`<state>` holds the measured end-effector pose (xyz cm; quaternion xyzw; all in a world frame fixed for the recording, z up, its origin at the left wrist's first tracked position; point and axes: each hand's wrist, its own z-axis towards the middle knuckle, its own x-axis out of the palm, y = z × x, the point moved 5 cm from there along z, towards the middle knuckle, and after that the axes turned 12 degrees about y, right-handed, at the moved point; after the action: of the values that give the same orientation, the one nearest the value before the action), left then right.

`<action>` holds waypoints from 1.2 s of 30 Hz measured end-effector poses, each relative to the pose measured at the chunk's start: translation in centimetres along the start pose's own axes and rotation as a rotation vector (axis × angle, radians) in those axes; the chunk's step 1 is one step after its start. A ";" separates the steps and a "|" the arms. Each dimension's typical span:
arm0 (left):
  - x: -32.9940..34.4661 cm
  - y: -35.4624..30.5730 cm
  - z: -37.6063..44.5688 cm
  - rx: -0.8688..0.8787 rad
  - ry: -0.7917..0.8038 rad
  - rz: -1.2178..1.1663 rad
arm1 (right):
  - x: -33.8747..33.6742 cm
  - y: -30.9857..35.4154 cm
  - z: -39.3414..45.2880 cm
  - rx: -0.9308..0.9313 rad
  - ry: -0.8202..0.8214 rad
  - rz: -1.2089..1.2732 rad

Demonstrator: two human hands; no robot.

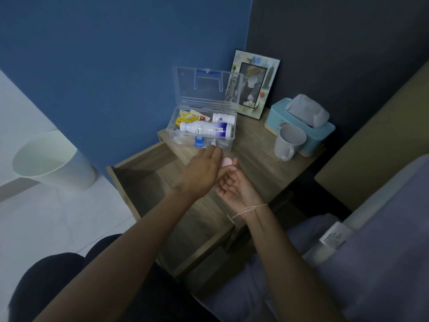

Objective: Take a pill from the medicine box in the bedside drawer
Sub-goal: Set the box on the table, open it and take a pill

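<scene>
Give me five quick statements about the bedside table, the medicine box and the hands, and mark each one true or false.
1. The medicine box sits on the bedside table with its lid open. True.
2. The drawer is shut. False: it is pulled out.
3. The mug stands beside the tissue box. True.
4. The right hand is palm down. False: the palm faces up, cupped.
5. The left hand is inside the medicine box. False: it is in front of it, over the right hand.
</scene>
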<state>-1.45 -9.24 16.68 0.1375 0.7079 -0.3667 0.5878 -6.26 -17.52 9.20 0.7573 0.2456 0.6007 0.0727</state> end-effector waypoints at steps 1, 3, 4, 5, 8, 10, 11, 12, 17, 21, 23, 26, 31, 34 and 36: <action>-0.2 -0.1 0.0 -0.016 -0.009 0.014 | 0.1 0.1 0.0 0.001 0.003 -0.008; -0.5 -0.4 0.0 0.012 -0.024 -0.018 | 0.1 0.3 -0.1 -0.004 -0.006 -0.018; -0.6 -0.6 0.1 0.056 -0.010 -0.055 | 0.0 0.4 -0.2 -0.008 -0.012 -0.019; -0.7 -0.8 0.2 0.107 0.022 -0.090 | -0.1 0.6 -0.3 -0.011 -0.017 -0.015; -0.8 -1.3 0.5 0.214 0.088 -0.142 | -0.3 0.9 -0.5 -0.021 -0.024 0.001; -0.7 -1.6 0.8 0.207 0.080 -0.108 | -0.4 0.8 -0.4 -0.032 -0.039 0.001; -0.5 -1.7 1.1 0.180 0.081 -0.057 | -0.5 0.8 -0.3 -0.040 -0.048 0.005; -0.3 -1.8 1.4 0.143 0.083 0.008 | -0.5 0.8 -0.2 -0.048 -0.057 0.013; -0.2 -1.8 2.2 -0.017 0.033 0.173 | -0.7 1.2 -0.1 -0.073 -0.038 0.005; 0.2 -2.0 2.0 0.118 0.083 -0.060 | -1.4 1.8 -0.3 -0.094 -0.013 -0.038; 0.1 -2.1 2.1 0.191 0.136 -0.187 | -1.7 2.0 -0.2 -0.090 -0.034 -0.035; 0.0 -1.7 2.5 0.161 0.167 -0.189 | -2.4 1.6 0.1 -0.069 -0.076 0.023; -0.1 -1.8 3.0 0.062 0.117 -0.022 | -3.1 1.3 0.6 -0.090 -0.089 0.074; 0.1 -1.9 2.9 0.016 0.040 -0.002 | -3.1 1.5 0.7 -0.114 -0.051 0.069; 0.4 -1.9 2.9 -0.036 -0.012 0.045 | -3.1 1.6 0.6 -0.109 -0.022 0.027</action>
<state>-0.65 -12.57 16.85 0.1408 0.7074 -0.3414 0.6026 -5.76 -20.18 7.00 0.7620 0.2013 0.6058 0.1082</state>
